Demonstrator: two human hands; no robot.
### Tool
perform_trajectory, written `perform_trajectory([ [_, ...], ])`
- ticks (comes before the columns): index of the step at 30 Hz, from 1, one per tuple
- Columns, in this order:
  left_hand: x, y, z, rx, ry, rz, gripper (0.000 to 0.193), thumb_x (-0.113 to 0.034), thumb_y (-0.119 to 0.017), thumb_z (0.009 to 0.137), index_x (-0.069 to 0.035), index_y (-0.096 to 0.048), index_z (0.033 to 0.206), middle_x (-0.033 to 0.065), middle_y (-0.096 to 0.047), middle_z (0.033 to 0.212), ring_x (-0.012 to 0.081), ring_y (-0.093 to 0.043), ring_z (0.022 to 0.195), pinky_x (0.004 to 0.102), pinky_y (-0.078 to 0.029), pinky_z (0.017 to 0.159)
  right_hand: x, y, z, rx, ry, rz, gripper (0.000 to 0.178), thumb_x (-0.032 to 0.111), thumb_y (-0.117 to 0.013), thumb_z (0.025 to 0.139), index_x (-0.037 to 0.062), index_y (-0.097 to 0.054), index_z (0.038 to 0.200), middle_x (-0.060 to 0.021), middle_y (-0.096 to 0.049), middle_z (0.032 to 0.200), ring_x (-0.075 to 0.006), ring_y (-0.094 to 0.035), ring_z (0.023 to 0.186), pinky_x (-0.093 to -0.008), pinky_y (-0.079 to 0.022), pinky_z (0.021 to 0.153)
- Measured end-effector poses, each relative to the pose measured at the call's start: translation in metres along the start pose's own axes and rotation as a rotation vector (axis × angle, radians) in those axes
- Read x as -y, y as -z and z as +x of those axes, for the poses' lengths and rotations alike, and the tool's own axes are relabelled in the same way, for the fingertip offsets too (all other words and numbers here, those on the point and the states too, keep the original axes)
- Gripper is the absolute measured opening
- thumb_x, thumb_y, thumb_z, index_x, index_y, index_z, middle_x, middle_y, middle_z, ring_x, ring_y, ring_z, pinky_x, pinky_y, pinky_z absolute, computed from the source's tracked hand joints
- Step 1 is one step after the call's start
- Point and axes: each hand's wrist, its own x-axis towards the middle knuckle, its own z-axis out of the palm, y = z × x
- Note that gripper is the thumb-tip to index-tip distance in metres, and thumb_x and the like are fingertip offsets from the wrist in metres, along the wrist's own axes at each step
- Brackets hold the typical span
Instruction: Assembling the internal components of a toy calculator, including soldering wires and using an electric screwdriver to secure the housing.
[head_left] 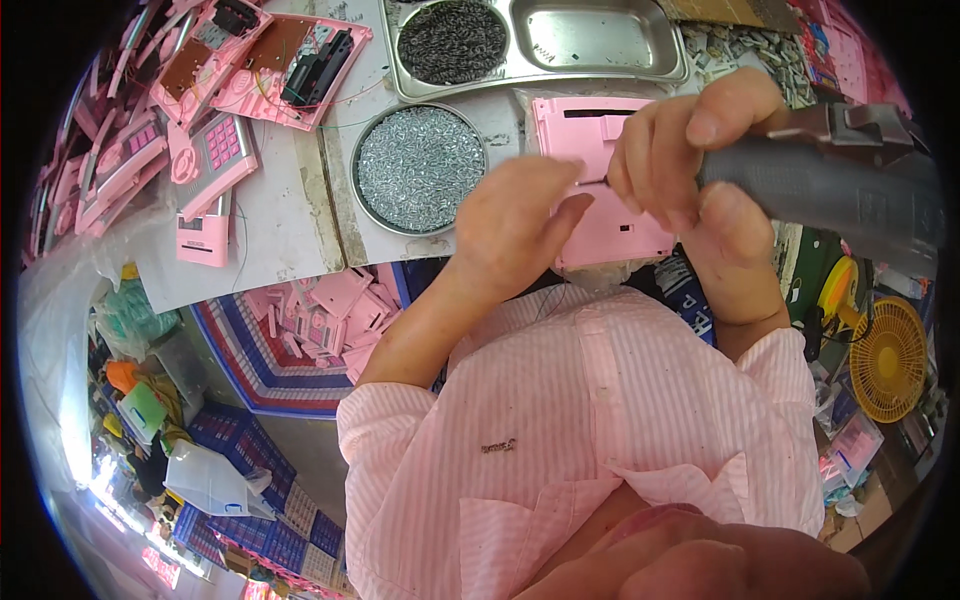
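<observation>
Pink plastic housing (600,245) as landmark: near the edge of the white worktable (280,255), beneath both hands. Right hand (660,160): wrapped around a grey power screwdriver (830,185), bit (594,182) above the housing. Left hand (515,220): thumb and forefinger narrowed beside the bit tip; pinch contents impossible to tell. For apparent screw-driving, align bit squarely, support the housing, press evenly, avoid overtightening. Silver fasteners (420,165): left of the housing.

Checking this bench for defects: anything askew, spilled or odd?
Mainly the pile of pink plastic housings at the left of the white table: jumbled, overlapping, one open with a long black component exposed. The pink rectangular plastic casing beneath the left hand and right hand shows no visible damage, though partly covered.
</observation>
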Motion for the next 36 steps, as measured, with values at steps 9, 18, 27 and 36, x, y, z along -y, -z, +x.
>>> perform_trajectory([
  [9, 0.051, 0.062, -0.008, 0.194, 0.228, 0.584, 0.009, -0.024, -0.078, 0.081, -0.017, -0.076, 0.087, -0.0009, -0.063, 0.095, 0.0246, -0.056, 0.099, 0.0440, -0.034, 0.089, -0.074, 0.024, 0.031, -0.277, 0.098, -0.012, 0.030, 0.014, -0.068, 0.092, 0.0059, -0.045, 0.109, -0.0047, -0.051, 0.065, -0.0116, -0.048, 0.048, -0.0285, -0.043, 0.048],
  [18, 0.079, 0.060, -0.007, 0.123, 0.241, 0.620, 0.017, -0.025, -0.075, 0.086, -0.014, -0.066, 0.078, 0.0015, -0.060, 0.079, 0.0250, -0.057, 0.083, 0.0435, -0.036, 0.083, -0.102, 0.029, 0.017, -0.234, 0.058, -0.218, 0.025, 0.008, -0.070, 0.088, 0.0062, -0.046, 0.095, -0.0065, -0.056, 0.073, -0.0128, -0.054, 0.059, -0.0288, -0.048, 0.056],
  [27, 0.049, 0.039, -0.001, 0.103, 0.194, 0.152, 0.016, -0.022, -0.080, 0.078, -0.014, -0.066, 0.081, 0.0000, -0.065, 0.085, 0.0221, -0.060, 0.085, 0.0419, -0.035, 0.084, -0.068, 0.024, 0.030, -0.145, 0.020, -0.187, 0.028, 0.017, -0.064, 0.094, 0.0076, -0.049, 0.115, -0.0021, -0.048, 0.066, -0.0124, -0.045, 0.056, -0.0283, -0.039, 0.052],
  [36, 0.035, 0.002, -0.011, 0.057, 0.076, 0.200, 0.012, -0.019, -0.079, 0.079, -0.014, -0.072, 0.087, -0.0038, -0.067, 0.091, 0.0170, -0.061, 0.084, 0.0411, -0.033, 0.086, -0.054, 0.008, 0.026, -0.161, 0.024, -0.085, 0.029, 0.018, -0.064, 0.093, 0.0075, -0.050, 0.117, -0.0004, -0.047, 0.065, -0.0120, -0.046, 0.057, -0.0276, -0.041, 0.053],
])
